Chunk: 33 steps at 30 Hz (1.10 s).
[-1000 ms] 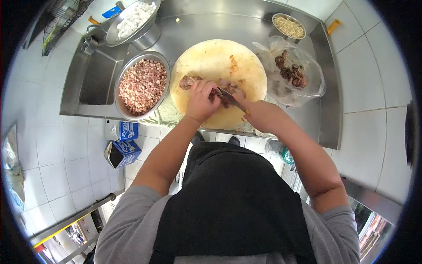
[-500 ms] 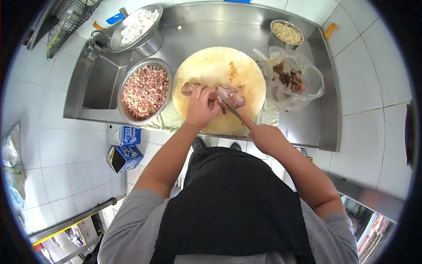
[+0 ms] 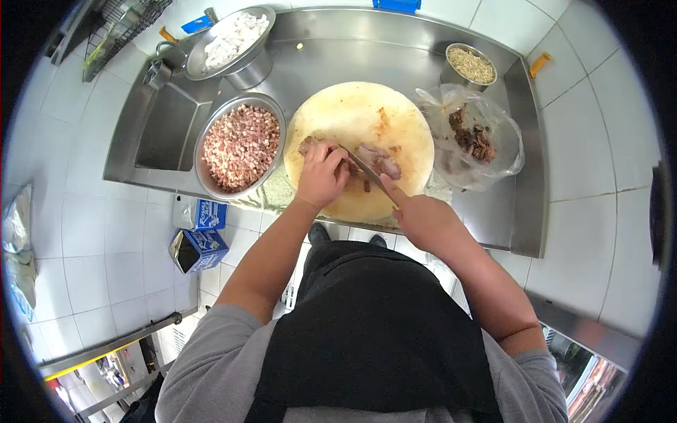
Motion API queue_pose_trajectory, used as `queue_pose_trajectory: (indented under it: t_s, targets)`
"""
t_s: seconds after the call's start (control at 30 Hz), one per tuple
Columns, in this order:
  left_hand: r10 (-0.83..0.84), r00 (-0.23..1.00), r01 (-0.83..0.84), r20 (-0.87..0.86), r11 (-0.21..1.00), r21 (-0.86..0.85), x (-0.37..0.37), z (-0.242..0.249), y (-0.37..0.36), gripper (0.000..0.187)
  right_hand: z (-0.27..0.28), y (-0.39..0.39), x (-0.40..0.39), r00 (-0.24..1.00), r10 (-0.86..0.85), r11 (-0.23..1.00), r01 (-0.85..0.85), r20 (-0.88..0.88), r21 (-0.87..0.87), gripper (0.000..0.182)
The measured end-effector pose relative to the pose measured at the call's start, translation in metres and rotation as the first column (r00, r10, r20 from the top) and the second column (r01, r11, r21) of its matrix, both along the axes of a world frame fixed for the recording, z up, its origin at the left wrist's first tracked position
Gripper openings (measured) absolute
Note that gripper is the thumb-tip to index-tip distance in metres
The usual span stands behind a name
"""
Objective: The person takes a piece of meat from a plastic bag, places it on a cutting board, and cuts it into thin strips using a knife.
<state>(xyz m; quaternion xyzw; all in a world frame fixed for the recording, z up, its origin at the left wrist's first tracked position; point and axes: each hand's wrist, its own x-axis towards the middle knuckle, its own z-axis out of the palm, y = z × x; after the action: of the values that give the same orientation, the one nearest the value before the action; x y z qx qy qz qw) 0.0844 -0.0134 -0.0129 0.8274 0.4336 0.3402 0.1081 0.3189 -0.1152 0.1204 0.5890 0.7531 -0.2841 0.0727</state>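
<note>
My left hand (image 3: 323, 176) presses its curled fingers onto a piece of brownish-pink meat (image 3: 307, 144) on the round cutting board (image 3: 338, 106). Most of that piece is hidden beneath the fingers, with one end showing to the left. In my right hand (image 3: 429, 222) is a knife (image 3: 367, 171), its fist closed round the handle. The blade slants up and left across the meat, right beside my left fingertips. Right of the blade lies another chunk of meat (image 3: 382, 161), with small scraps near it.
Left of the board stands a steel bowl (image 3: 281, 151) of diced meat. Behind it, a strainer (image 3: 271, 21) of white pieces rests on a pot (image 3: 252, 72). A plastic bag (image 3: 511, 130) of dark meat and a tin (image 3: 471, 81) of chopped bits sit to the right.
The knife has moved left along the meat, closer to my left fingers. The right-hand chunk now lies apart from the blade. The whole view has shifted slightly.
</note>
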Motion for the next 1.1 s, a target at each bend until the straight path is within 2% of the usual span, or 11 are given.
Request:
queue_pose_trajectory:
  t_s: [0.07, 0.3, 0.37, 0.5, 0.6, 0.67, 0.8, 0.87, 0.9, 0.97, 1.1]
  targets:
    - [0.011, 1.0, -0.012, 0.01, 1.0, 0.023, 0.002, -0.001, 0.002, 0.028, 0.007, 0.002, 0.0, 0.996, 0.032, 0.999, -0.032, 0.083, -0.004, 0.069]
    - [0.014, 1.0, -0.013, -0.017, 0.998, 0.059, 0.0, -0.004, 0.004, 0.028, -0.004, 0.024, -0.008, 0.996, 0.06, 0.998, -0.061, 0.063, 0.019, 0.066]
    - [0.016, 1.0, -0.014, -0.026, 0.998, 0.056, 0.0, -0.004, 0.004, 0.029, -0.034, 0.034, -0.011, 0.998, 0.058, 0.981, -0.054, -0.011, 0.188, 0.065]
    - [0.018, 0.999, -0.014, -0.047, 0.997, 0.082, 0.001, -0.003, 0.005, 0.029, -0.047, 0.046, -0.018, 0.994, 0.045, 0.965, -0.018, -0.098, 0.26, 0.069]
    - [0.005, 1.0, -0.004, -0.016, 0.998, 0.07, 0.001, -0.001, 0.003, 0.03, -0.006, 0.035, -0.007, 0.996, 0.01, 0.999, -0.006, -0.084, 0.053, 0.065]
    - [0.002, 1.0, 0.0, -0.016, 0.997, 0.074, 0.001, -0.002, 0.003, 0.03, 0.015, 0.026, 0.0, 0.999, 0.019, 0.991, -0.013, 0.045, -0.132, 0.067]
    - [0.013, 0.999, -0.011, -0.032, 0.998, 0.069, 0.002, 0.001, 0.004, 0.029, 0.013, 0.025, 0.001, 0.996, 0.015, 0.986, -0.001, 0.085, -0.165, 0.068]
    - [-0.002, 0.999, 0.004, -0.037, 0.998, 0.057, 0.002, 0.001, 0.004, 0.029, -0.028, 0.036, -0.006, 0.993, 0.032, 0.997, -0.024, -0.112, 0.072, 0.071]
    - [-0.006, 0.999, 0.008, -0.041, 0.999, 0.049, 0.001, 0.001, 0.004, 0.029, -0.05, 0.043, -0.012, 0.993, 0.024, 0.997, -0.016, -0.113, 0.075, 0.071]
    - [-0.011, 0.999, 0.014, -0.045, 0.998, 0.056, 0.002, -0.001, 0.005, 0.029, -0.084, 0.053, -0.023, 0.992, 0.058, 0.928, -0.014, -0.109, 0.373, 0.071]
    - [-0.022, 0.999, 0.024, -0.035, 0.999, 0.049, 0.002, -0.002, 0.006, 0.027, -0.043, 0.04, -0.003, 0.986, 0.052, 0.988, -0.028, -0.158, 0.152, 0.071]
